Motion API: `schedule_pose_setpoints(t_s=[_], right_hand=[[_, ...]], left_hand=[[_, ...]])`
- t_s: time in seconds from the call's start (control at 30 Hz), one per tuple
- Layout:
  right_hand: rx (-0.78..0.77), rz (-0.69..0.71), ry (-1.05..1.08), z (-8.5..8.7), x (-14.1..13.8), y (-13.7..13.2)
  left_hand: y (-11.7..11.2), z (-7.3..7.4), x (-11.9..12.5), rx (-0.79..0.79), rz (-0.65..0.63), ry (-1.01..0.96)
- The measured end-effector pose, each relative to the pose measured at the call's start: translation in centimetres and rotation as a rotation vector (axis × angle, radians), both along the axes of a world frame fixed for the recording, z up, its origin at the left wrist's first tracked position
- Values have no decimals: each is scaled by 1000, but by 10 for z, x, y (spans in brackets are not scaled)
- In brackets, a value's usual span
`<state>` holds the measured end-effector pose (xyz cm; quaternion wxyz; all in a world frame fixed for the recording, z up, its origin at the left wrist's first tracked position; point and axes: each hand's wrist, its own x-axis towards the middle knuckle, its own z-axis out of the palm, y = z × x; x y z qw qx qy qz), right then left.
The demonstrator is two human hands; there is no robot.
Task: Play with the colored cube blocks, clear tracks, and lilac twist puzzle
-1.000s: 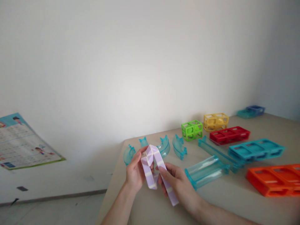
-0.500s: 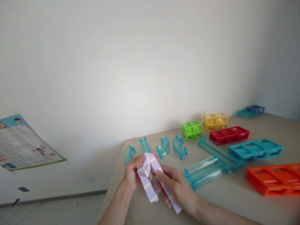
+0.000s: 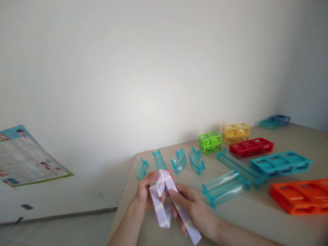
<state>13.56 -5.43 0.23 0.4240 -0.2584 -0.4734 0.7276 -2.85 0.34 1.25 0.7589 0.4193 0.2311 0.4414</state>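
A lavender-and-white snake puzzle (image 3: 161, 211), made of wedge-shaped segments, is held above the near edge of the table, bent at its top into two legs. My left hand (image 3: 145, 191) grips the bent upper part from the left, thumb against the wedges. With thumb on top and fingers beneath, my right hand (image 3: 191, 203) grips the long straight leg, which slants down to the right. Part of the puzzle is hidden behind the fingers. Just beyond my hands lie a short straight teal track piece (image 3: 159, 159) and a curved teal track piece (image 3: 178, 161).
On the table (image 3: 230, 225) lie more teal tracks (image 3: 225, 188). To the right are green (image 3: 210, 142), yellow (image 3: 236, 133), red (image 3: 251, 147), blue (image 3: 281, 163) and orange (image 3: 299, 196) frame blocks. A white wall (image 3: 153, 85) stands behind; a poster (image 3: 28, 157) hangs at left.
The snake puzzle has turned slightly in my hands, and its two lower ends sit a little lower. Both hands keep their grip. The table pieces have not moved.
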Motion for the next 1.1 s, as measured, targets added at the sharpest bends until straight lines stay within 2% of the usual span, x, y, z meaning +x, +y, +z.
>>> schedule_pose_setpoints(t_s=[0.17, 0.33, 0.47, 0.57, 0.73, 0.8, 0.97, 1.03, 1.1], right_hand=[[-3, 29, 30, 3, 2, -1], [-48, 61, 73, 0, 0, -3], [-95, 211, 125, -3, -1, -5], [-137, 334, 153, -3, 2, -5], [-215, 552, 102, -2, 7, -4], [-119, 515, 8, 0, 8, -5], [484, 78, -372, 11, 14, -14], [612, 45, -459, 14, 17, -16], [652, 79, -478, 13, 19, -17]], left_hand=[[-3, 3, 5, 41, 7, -53], [0, -5, -1, 75, -33, -64], [-3, -10, -6, 96, -116, -86], [-11, -8, -6, 74, -174, -115], [-16, -3, -5, 92, -369, -116], [-14, -5, -6, 114, -410, -120], [-11, -7, -7, 142, -305, -163], [-13, -6, -8, 155, -323, -179], [-14, -4, -8, 166, -343, -175]])
